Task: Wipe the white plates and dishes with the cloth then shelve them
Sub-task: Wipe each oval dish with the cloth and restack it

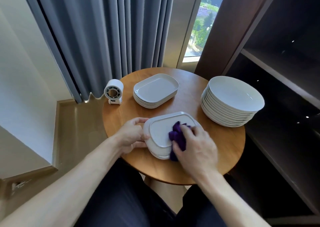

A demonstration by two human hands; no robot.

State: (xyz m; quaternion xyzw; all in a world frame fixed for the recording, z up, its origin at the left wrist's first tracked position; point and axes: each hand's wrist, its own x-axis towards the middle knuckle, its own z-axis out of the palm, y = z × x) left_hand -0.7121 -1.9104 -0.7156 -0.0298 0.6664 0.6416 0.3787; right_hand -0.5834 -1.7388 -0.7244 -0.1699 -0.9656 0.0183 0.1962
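A white rectangular plate [161, 131] lies upside down on a short pile of like plates near the front of the round wooden table [216, 150]. My left hand [132, 136] grips its left edge. My right hand [197, 150] presses a purple cloth [178, 136] against the plate's underside. A stack of several white rectangular plates [155, 90] stands at the back of the table. A taller stack of white round dishes [232, 102] stands at the right.
A small white desk fan [113, 92] stands at the table's left rim. Dark wooden shelves [277, 74] rise at the right, close to the table. Grey curtains [103, 27] and a window are behind. My legs are under the table's front edge.
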